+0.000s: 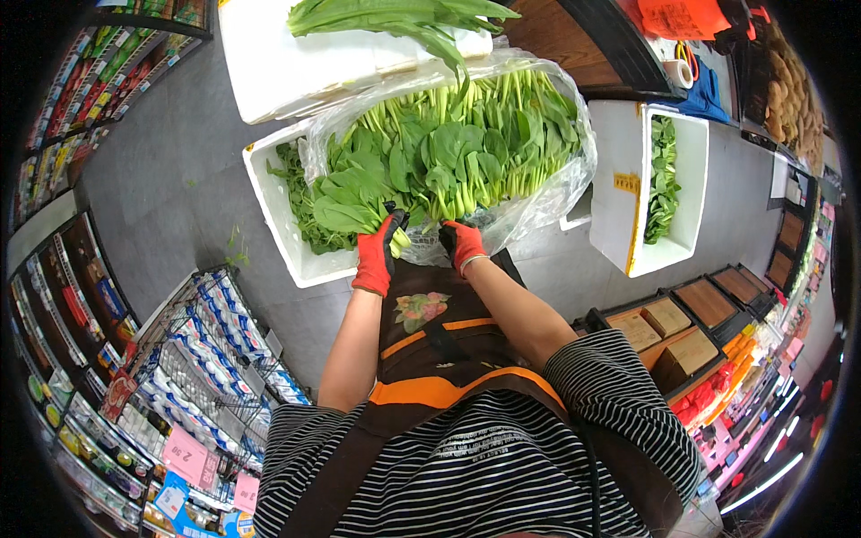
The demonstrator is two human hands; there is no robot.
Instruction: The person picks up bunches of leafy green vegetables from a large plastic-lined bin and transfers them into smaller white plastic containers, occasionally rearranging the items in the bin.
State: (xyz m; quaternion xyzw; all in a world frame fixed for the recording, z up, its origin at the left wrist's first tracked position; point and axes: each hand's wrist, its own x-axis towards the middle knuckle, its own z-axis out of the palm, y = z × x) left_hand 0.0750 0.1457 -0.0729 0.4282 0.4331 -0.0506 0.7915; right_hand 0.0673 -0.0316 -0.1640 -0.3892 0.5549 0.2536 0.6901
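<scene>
My left hand [378,252], in a red and black work glove, grips a small bunch of leafy greens [350,205] by its pale stems. The bunch lies over the near left side of a large heap of similar greens [471,141]. That heap sits in a clear plastic bag [551,195] with its mouth spread wide. My right hand [464,243], gloved alike, has its fingertips at the heap's near edge, by the stem ends. Whether it pinches a stem or the bag is hidden. Under the bag's left side is a white foam box [274,222] with smaller-leaved greens [303,208].
Long-leaved greens [403,17] lie on a white foam box [282,67] at the far side. Another foam box [683,222] with greens stands right. A wire rack of packets [208,363] is at lower left; cartons [672,336] sit on a low shelf at right.
</scene>
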